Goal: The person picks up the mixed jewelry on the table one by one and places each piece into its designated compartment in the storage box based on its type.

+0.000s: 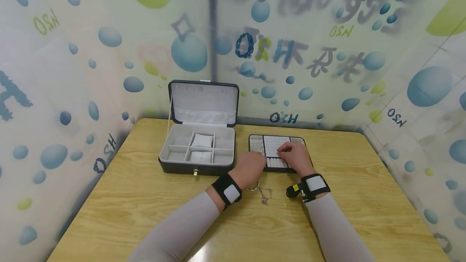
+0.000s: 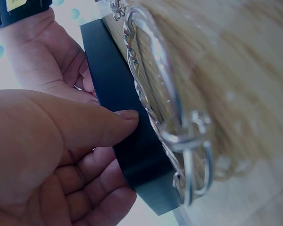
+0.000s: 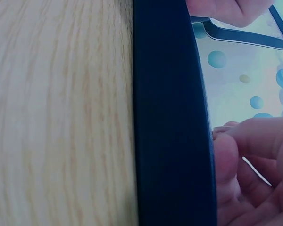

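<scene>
A dark-edged jewelry tray (image 1: pixel 271 142), lined in pale fabric with ring rolls and a dotted panel, lies on the table. My left hand (image 1: pixel 249 167) grips its front left corner. In the left wrist view, the thumb presses the tray's dark outer wall (image 2: pixel 146 155) while the other fingers curl behind it. Over the dotted panel is my right hand (image 1: pixel 295 157), thumb and fingertips together. Whether something tiny sits between them is hidden, also in the right wrist view. Just in front of the tray lie a silver bangle (image 2: pixel 156 52) and a fine chain (image 1: pixel 265 195).
An open jewelry box (image 1: pixel 196 169) stands left of the tray, its lid (image 1: pixel 204 102) raised. Two white cushions (image 1: pixel 202 140) fill its middle compartments. Patterned walls (image 1: pixel 189 51) border the wooden table (image 1: pixel 127 197) at the back and sides.
</scene>
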`<state>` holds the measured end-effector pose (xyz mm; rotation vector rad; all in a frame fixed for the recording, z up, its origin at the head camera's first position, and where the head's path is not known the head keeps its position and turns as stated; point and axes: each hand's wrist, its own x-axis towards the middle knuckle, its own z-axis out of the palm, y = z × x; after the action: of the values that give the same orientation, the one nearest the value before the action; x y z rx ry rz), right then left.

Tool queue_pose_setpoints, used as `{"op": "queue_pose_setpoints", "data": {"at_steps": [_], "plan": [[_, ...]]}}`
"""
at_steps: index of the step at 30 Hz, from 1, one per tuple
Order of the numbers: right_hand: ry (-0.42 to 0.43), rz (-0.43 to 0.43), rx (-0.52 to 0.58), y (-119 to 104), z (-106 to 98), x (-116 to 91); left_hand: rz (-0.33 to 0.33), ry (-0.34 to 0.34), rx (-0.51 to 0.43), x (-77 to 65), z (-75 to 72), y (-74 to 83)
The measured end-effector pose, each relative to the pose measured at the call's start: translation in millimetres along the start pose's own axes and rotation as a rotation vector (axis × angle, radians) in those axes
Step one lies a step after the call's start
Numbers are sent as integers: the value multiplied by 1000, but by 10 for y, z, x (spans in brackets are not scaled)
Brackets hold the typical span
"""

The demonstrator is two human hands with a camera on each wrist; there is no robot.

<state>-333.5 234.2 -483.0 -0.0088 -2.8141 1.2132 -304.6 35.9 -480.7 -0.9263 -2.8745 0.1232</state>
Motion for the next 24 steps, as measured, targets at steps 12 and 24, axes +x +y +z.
{"op": "queue_pose_setpoints", "data": {"at_steps": [12, 24], "plan": [[0, 36, 3, 4, -20, 26, -4, -12, -8, -8, -18, -4], [22, -28, -83, 16, -77, 26, -3, 2, -15, -12, -29, -1]]}}
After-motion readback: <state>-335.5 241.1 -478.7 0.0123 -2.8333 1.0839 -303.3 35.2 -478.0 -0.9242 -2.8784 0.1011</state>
